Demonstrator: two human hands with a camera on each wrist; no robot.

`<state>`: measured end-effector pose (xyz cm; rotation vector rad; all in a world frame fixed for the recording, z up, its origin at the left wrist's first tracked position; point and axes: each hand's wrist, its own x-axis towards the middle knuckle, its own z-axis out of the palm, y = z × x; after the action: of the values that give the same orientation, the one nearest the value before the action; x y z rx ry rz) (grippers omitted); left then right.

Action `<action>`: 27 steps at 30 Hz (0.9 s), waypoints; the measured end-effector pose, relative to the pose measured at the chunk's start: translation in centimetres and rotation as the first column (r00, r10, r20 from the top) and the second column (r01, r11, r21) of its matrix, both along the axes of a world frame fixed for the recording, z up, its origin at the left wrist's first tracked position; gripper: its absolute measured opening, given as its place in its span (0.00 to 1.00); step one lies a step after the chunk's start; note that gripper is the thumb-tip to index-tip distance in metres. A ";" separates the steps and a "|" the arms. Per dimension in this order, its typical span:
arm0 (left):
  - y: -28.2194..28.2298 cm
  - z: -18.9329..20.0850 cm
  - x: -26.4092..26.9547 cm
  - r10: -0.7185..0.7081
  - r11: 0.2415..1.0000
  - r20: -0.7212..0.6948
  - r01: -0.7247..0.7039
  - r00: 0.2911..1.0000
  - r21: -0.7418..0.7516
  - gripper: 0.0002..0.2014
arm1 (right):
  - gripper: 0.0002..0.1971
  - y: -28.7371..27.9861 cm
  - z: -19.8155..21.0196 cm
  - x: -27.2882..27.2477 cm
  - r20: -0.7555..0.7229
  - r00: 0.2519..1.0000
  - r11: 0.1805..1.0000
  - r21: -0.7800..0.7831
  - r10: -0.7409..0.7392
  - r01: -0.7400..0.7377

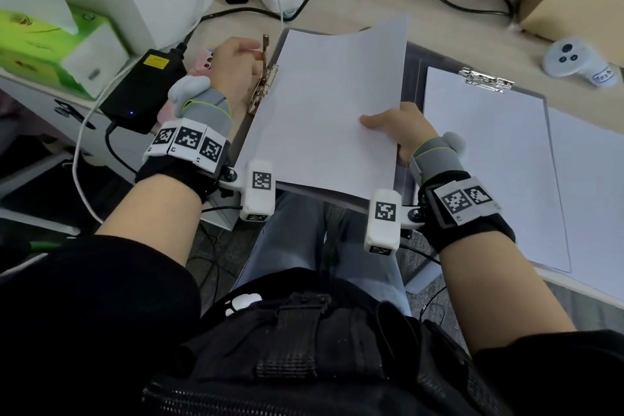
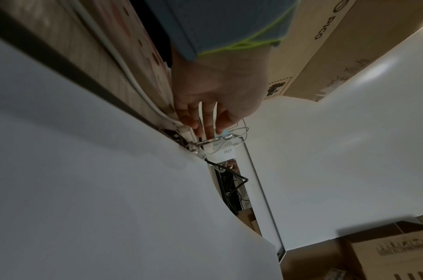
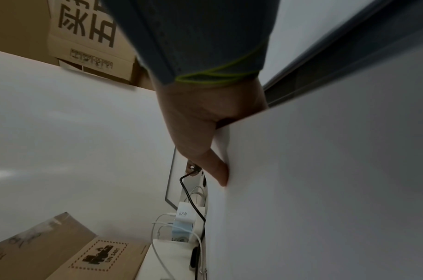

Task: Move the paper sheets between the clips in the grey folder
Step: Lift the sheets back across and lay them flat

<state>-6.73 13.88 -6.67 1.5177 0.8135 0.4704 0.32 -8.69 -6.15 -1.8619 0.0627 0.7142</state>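
1. Left hand (image 1: 233, 61): fingers curled at the raised lever of the gold clip (image 1: 261, 84), on the left leaf of the grey folder (image 1: 410, 84); apparently holding the clip open.
2. Right hand (image 1: 398, 135): pinching the right edge of a paper sheet (image 1: 324, 105), thumb on top, fingers beneath; same pinch seen from the right wrist view.
3. Held sheet: lying over the left leaf, far corner curling upward, left edge reaching the gold clip; whether that edge is already under the clamp, cannot tell.
4. Further out, right leaf: silver clip (image 1: 486, 79) at the top, with more paper sheets (image 1: 486, 159) resting flat below it, well apart from the held one.
5. Beyond the folder: black power brick (image 1: 145, 88) just left of the left hand, green tissue box (image 1: 44, 47) further left, white controller (image 1: 574, 61) to the far right, cardboard boxes at the back.
6. Progress, as a judgement: partway. One sheet across and being seated at the gold clip; clamp not yet closed on it; remaining sheets under the silver clip yet to be moved.
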 end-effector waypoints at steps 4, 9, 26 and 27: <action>0.1 0.4 -1.3 0.051 0.995 0.021 -0.049 0.998 -0.087 0.09 | 0.26 0.0 0.6 -0.8 0.020 1.000 1.000 -0.028 0.011 -0.011; 0.4 0.3 -2.1 -0.069 0.981 -0.159 0.038 0.985 -0.190 0.15 | 0.14 0.2 0.6 -1.2 0.060 0.998 1.000 -0.014 0.014 -0.013; -1.8 2.7 -2.5 -0.066 0.983 -0.248 0.021 0.967 -0.181 0.12 | 0.18 -0.1 0.1 -1.2 0.102 0.995 0.999 -0.028 0.021 -0.019; -1.6 3.1 -2.5 -0.128 0.970 -0.282 0.060 0.951 -0.236 0.13 | 0.17 -0.1 0.1 -1.2 0.101 0.995 1.000 -0.024 0.017 -0.014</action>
<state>-9.23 12.27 -3.54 1.4245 0.9854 0.0735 -0.92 -8.80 -6.03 -1.9201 -0.0087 0.6313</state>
